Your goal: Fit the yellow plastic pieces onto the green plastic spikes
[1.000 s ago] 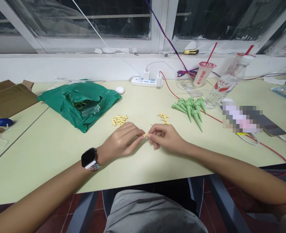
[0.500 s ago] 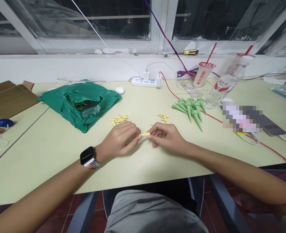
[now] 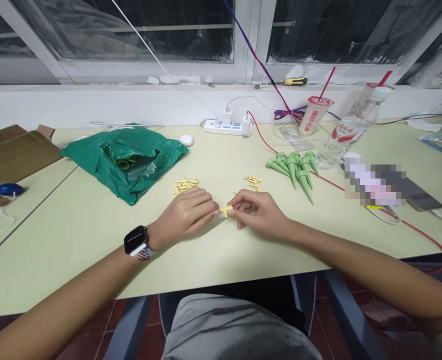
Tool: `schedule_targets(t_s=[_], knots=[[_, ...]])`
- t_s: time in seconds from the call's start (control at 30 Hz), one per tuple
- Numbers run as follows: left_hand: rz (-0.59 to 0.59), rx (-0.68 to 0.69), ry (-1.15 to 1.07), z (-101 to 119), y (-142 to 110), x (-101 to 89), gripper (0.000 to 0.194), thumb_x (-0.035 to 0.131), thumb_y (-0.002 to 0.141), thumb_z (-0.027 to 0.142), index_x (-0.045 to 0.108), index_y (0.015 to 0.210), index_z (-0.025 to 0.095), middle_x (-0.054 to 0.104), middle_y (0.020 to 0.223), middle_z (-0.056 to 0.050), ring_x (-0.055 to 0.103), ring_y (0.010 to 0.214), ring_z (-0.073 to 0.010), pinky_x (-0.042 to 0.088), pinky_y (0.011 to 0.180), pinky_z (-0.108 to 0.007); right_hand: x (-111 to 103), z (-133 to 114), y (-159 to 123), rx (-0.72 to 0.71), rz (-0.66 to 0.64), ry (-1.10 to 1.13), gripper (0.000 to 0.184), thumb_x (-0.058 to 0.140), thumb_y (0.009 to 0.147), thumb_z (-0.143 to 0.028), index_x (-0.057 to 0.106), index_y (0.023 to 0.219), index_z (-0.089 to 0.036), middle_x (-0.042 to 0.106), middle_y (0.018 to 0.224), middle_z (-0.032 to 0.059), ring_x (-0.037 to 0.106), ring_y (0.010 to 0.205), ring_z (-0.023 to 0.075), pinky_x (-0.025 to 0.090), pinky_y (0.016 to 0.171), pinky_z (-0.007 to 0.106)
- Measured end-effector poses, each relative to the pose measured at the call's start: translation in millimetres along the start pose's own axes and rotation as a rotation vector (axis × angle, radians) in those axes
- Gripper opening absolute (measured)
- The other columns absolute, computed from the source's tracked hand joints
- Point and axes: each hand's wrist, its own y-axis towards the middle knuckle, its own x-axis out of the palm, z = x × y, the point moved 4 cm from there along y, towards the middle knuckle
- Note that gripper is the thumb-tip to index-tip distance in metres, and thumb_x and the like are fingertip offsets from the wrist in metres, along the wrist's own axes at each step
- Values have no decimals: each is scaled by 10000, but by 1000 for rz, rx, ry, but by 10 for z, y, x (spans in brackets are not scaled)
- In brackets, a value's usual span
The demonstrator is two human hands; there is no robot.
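Pixelated patch (image 3: 373,182), right of center, blurs whatever lies on the phone (image 3: 421,197) and hides most of it. Yellow plastic piece (image 3: 226,211) partly behind the right hand (image 3: 258,215); exact shape too small to tell. Cardboard box (image 3: 14,152) cut off at left edge. Green plastic bag (image 3: 111,162) contents unclear.

A pale yellow plastic piece (image 3: 226,211) stands out against the pale cream-green worktop (image 3: 74,225), matching the pale yellow pieces (image 3: 184,186) scattered nearby. Green plastic cones (image 3: 292,172) sit near a glossy deep green bag (image 3: 125,165). A black watch (image 3: 135,240) has a white and multicoloured strap. A white cup (image 3: 316,115) bears red lettering and a red straw, a blue cap (image 3: 9,189) lies far left, a red cable (image 3: 412,227) crosses the worktop, and dark red tiles (image 3: 145,320) show below
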Motion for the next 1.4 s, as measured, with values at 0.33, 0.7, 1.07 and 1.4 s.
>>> schedule_targets(t_s=[0.33,0.7,1.07,1.4], knots=[[-32,-3,-39,3,14,11,263,516,1077,282,611,842,212,605,738,-35,562,699,-192,424,670,-345,-11,-13,4,-33,-21,-64,187,733,952,-385,670,958,-209,676,689,-21,713,597,151,565,599,283],[86,-67,-46,-103,-50,3,283,519,1062,215,549,781,217,574,672,-24,534,653,-188,415,658,-354,-146,-2,28,-210,38,-357,166,673,990,-382,682,964,-218,656,737,-2,595,623,138,479,624,285],[188,-348,147,-668,-269,-276,173,563,1003,318,645,890,215,660,847,-48,618,797,-216,474,782,-365,-799,83,185,6,186,-838,136,619,940,-293,704,946,-187,651,759,28,577,704,184,383,657,313],[83,-362,162,-780,-295,-231,117,589,924,256,677,858,217,696,890,-47,618,816,-226,470,806,-383,-745,46,161,97,218,-917,119,641,921,-261,718,983,-194,690,819,40,609,742,196,383,652,313]])
